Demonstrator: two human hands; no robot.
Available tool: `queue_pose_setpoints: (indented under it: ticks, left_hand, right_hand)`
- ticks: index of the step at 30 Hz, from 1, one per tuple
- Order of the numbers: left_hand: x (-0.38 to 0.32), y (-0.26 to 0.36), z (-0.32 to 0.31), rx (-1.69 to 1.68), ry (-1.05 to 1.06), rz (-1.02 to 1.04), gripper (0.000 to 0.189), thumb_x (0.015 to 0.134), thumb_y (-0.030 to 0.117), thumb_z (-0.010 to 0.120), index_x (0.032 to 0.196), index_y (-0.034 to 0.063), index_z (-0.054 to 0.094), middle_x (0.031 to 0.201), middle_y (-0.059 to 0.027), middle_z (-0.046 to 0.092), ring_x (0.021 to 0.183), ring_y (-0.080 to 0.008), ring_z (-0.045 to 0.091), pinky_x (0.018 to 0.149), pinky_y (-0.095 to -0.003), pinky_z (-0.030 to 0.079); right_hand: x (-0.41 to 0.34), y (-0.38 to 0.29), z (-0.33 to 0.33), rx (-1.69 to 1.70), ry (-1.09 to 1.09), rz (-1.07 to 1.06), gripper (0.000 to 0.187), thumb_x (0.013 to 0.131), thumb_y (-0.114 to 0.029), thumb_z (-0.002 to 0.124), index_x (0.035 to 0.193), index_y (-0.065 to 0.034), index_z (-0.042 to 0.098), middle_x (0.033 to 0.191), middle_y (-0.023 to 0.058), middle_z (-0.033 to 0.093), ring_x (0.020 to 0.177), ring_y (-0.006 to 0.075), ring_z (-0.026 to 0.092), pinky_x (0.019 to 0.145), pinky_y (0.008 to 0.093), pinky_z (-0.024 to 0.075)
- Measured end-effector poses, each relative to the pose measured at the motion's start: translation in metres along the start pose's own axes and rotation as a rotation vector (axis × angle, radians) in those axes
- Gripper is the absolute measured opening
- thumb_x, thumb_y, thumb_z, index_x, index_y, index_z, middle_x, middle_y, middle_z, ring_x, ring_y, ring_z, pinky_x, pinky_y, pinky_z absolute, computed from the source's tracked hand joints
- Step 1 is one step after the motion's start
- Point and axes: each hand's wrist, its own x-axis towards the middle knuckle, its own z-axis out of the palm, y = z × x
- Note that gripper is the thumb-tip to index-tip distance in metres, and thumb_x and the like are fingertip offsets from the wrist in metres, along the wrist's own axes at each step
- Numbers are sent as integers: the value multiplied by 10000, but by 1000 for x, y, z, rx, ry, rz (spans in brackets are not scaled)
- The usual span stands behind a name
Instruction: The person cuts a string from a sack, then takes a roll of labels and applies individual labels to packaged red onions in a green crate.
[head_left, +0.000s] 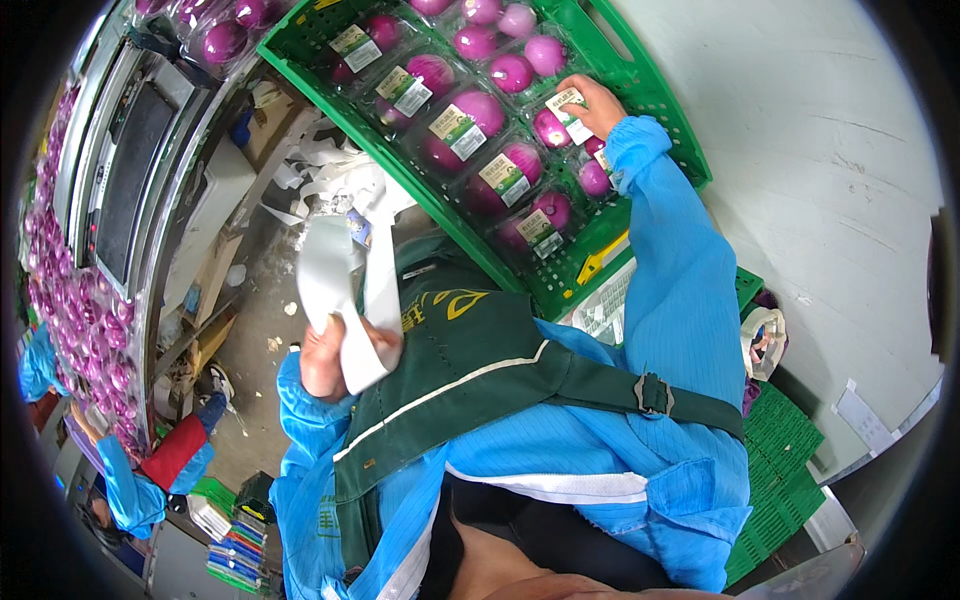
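Observation:
My left hand (330, 356) holds a loop of white label backing strip (375, 300) in front of my green apron, at the left of the view. Reaching into a green plastic crate (405, 176), my right hand (596, 109) has its fingers on a printed label (571, 112) on a clear pack of red onions (551, 129). Whether the label is fully stuck down, I cannot tell. Rows of clear packs with red onions (480, 112) fill much of the crate, and several bear labels of the same kind.
Discarded white strips (330, 169) lie beyond the crate's left side. A metal-edged bench with a dark flat device (135, 180) stands left, beside many packed onions (90, 322). Co-workers (135, 480) are at lower left. Green crates (780, 442) stand at right by a pale wall (810, 150).

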Motion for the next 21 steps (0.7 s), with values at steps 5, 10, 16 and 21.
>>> queue_pose_setpoints:
  ticks: [5,10,16,21]
  left_hand:
    - [-5,-15,0,-184,-219,-116,676,895,567,458,1167,-47,541,1046,-209,639,971,-284,638,897,-391,481]
    - [-15,-20,-9,343,-208,-85,477,917,338,572,1215,-33,546,1130,-85,617,1053,-177,570,954,-321,408]
    - [26,-26,8,325,271,18,372,998,280,438,1068,-20,645,924,-44,672,840,-103,603,766,-245,462]
    - [64,-31,19,31,358,204,383,995,306,441,1095,-15,622,973,-60,658,843,-119,600,758,-260,473]
  right_hand:
    - [7,-2,2,-412,-35,-66,520,738,-104,720,1217,-126,519,1132,95,537,1078,311,527,870,426,454]
    - [-16,0,-3,-739,-100,-290,456,710,-119,731,1148,-101,606,1261,62,511,1165,266,449,961,400,362]
    - [-32,-125,30,179,42,-337,436,739,-114,720,1151,-60,591,1167,140,570,1069,317,544,939,386,430]
    - [-82,-257,90,411,-344,-757,318,746,-187,707,1041,-96,631,909,91,631,883,290,586,797,400,432]
